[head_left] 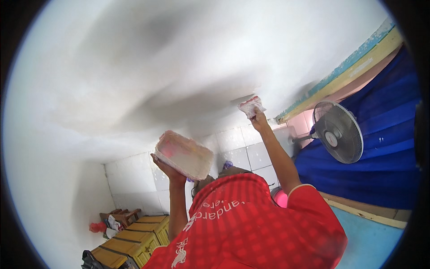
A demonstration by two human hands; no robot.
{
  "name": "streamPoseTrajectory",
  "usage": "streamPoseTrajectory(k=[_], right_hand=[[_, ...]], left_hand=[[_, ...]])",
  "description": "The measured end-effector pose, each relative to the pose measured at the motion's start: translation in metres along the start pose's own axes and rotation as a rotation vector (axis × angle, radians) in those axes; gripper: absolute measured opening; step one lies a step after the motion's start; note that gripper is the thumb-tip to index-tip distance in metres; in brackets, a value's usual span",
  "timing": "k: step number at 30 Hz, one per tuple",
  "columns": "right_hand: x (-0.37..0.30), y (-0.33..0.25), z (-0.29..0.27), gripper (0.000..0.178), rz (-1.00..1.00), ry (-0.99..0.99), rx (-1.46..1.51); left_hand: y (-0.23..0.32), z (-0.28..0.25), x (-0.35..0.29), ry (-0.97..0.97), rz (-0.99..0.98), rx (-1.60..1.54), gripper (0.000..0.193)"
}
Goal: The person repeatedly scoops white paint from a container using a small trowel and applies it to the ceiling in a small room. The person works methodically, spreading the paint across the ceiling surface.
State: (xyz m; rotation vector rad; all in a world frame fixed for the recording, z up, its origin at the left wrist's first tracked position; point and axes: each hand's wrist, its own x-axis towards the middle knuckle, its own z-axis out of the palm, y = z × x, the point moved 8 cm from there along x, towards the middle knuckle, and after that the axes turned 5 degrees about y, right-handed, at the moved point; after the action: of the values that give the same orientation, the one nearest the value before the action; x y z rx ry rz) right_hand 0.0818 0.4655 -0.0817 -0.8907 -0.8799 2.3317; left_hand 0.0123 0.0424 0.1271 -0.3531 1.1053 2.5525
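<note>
My left hand point(164, 169) is raised and holds up a rectangular plastic tub point(184, 154), pinkish and caked with white paste. My right hand point(259, 119) reaches higher, to the right, and grips a small flat tool point(251, 106) smeared white and red. The tool's edge is pressed against the white ceiling point(179, 67). The ceiling shows grey, damp-looking patches around the tool. My red shirt point(251, 224) fills the lower middle of the view.
A standing fan point(338, 132) is at the right in front of a blue sheet point(385, 152). A white tiled wall point(237, 150) lies ahead. Yellow wooden chests point(134, 240) and a small wooden stool point(121, 216) sit at the lower left. The floor point(371, 240) is light blue.
</note>
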Motion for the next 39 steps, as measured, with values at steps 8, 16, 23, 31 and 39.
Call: streamPoseTrajectory(k=[8, 16, 23, 31, 39], right_hand=[[0.077, -0.021, 0.039, 0.023, 0.058, 0.244, 0.074], [0.05, -0.111, 0.042, 0.015, -0.615, -0.045, -0.404], [-0.023, -0.148, -0.006, 0.026, -0.382, 0.333, -0.355], [0.03, -0.032, -0.026, 0.044, -0.777, 0.702, -0.683], [-0.043, 0.075, 0.131, 0.042, -0.583, 0.497, -0.733]], left_hand=[[0.006, 0.007, -0.001, -0.045, 0.025, -0.099, 0.072], [0.006, -0.007, 0.008, 0.018, -0.024, -0.071, 0.072], [0.015, -0.004, 0.01, -0.001, 0.01, -0.069, 0.072], [0.027, -0.053, -0.011, 0.071, 0.056, -0.097, 0.073], [0.057, -0.074, -0.014, 0.028, 0.086, -0.094, 0.076]])
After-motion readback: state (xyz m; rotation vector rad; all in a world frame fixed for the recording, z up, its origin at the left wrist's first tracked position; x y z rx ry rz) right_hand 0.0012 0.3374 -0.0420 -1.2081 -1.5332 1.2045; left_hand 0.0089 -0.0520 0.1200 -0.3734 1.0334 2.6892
